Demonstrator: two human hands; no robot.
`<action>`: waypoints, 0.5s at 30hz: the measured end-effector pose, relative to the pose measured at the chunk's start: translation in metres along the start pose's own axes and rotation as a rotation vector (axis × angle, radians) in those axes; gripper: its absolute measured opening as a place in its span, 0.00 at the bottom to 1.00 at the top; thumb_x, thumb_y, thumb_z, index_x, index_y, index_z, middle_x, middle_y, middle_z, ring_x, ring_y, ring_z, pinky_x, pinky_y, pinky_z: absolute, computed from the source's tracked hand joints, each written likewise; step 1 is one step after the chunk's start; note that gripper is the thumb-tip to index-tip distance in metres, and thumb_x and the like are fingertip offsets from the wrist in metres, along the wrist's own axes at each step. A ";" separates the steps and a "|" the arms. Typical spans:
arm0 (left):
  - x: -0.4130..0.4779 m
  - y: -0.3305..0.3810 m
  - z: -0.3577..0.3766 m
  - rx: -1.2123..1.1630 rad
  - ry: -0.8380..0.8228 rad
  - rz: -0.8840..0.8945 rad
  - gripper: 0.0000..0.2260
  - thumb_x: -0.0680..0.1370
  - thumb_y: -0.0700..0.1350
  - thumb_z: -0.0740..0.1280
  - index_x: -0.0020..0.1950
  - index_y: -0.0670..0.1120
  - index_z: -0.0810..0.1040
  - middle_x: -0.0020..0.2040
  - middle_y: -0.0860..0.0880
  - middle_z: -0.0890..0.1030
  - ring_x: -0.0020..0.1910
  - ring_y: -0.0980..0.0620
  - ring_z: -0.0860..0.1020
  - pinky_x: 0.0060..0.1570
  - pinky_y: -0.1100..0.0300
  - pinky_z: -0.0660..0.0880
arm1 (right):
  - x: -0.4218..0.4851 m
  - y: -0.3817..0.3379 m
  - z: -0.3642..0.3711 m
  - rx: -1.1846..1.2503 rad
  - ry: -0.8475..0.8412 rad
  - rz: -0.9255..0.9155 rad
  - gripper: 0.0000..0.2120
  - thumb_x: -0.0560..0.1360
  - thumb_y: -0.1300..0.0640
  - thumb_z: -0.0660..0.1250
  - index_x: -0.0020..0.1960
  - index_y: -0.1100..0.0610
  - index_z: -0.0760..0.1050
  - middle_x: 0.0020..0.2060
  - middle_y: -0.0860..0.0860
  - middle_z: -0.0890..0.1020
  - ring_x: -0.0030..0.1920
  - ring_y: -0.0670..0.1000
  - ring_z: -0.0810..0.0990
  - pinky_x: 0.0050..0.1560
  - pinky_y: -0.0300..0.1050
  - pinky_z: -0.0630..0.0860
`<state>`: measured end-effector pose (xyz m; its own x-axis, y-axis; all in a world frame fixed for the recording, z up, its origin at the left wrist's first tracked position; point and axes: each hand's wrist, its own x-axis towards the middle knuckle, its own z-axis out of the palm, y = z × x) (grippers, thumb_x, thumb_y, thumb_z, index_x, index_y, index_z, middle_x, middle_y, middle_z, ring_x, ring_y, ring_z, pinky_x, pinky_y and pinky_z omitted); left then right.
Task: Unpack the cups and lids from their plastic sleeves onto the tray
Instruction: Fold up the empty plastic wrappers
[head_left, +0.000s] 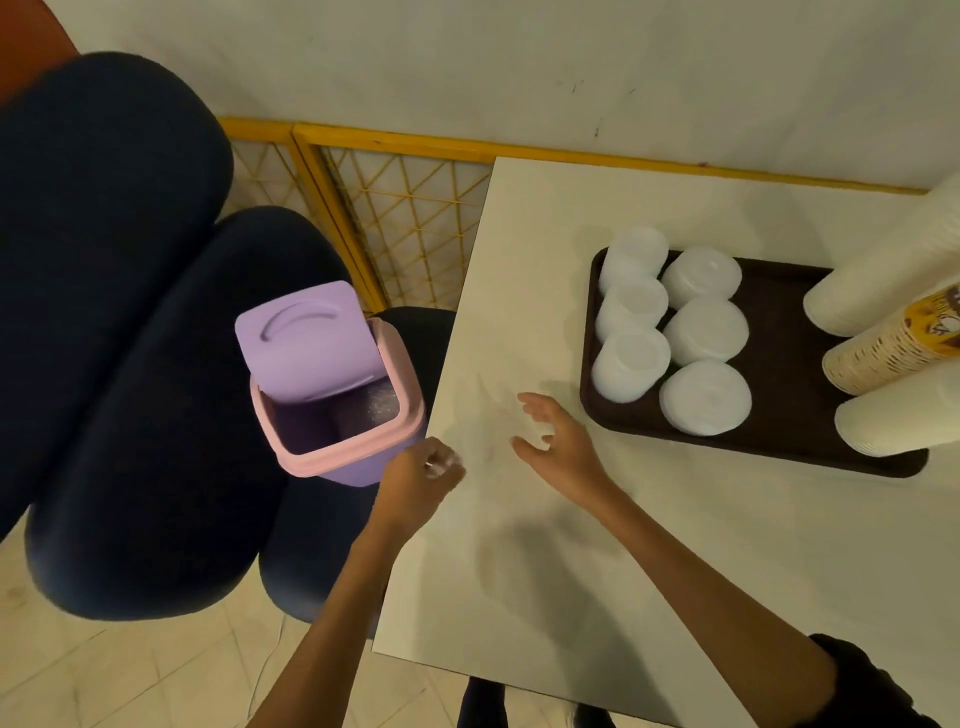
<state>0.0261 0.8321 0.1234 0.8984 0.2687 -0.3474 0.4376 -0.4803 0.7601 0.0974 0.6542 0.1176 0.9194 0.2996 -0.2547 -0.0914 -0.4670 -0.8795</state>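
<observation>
A dark brown tray (779, 364) on the white table (519, 545) carries several stacks of white lids (706, 397) on its left half. Tall stacks of paper cups (883, 280), one of them printed (883, 353), stand on its right half. My left hand (421, 478) is at the table's left edge, fingers curled around a small crumpled piece of clear plastic (441, 465). My right hand (556, 441) hovers over the table left of the tray, fingers spread and holding nothing.
A purple bin (332, 395) with a pink rim and a swing lid tipped open stands just left of the table, beside my left hand. Dark blue cushioned chairs (130, 364) fill the left side. A yellow lattice screen (405, 208) runs along the wall behind.
</observation>
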 end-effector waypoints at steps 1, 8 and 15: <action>-0.003 0.010 -0.002 0.021 -0.057 0.042 0.12 0.73 0.37 0.72 0.37 0.51 0.72 0.42 0.51 0.80 0.38 0.61 0.77 0.38 0.71 0.71 | 0.001 -0.003 -0.008 0.037 -0.012 0.003 0.28 0.73 0.63 0.70 0.70 0.55 0.66 0.63 0.47 0.72 0.63 0.45 0.70 0.58 0.37 0.68; -0.026 0.090 -0.009 0.116 -0.406 0.246 0.09 0.74 0.38 0.72 0.39 0.52 0.77 0.40 0.57 0.80 0.38 0.62 0.76 0.45 0.68 0.73 | -0.002 -0.020 -0.078 0.232 -0.267 0.113 0.36 0.74 0.71 0.61 0.75 0.47 0.55 0.73 0.49 0.63 0.74 0.47 0.58 0.56 0.33 0.67; -0.054 0.160 -0.002 0.106 -0.658 0.229 0.07 0.73 0.37 0.70 0.44 0.50 0.80 0.46 0.58 0.81 0.47 0.62 0.77 0.53 0.70 0.71 | -0.029 -0.031 -0.139 0.402 -0.496 0.058 0.29 0.67 0.57 0.64 0.67 0.45 0.65 0.67 0.49 0.71 0.69 0.46 0.66 0.65 0.39 0.64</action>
<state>0.0477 0.7423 0.2653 0.7900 -0.3933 -0.4703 0.2059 -0.5523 0.8078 0.1268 0.5447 0.2077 0.6309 0.6778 -0.3776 -0.3605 -0.1748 -0.9162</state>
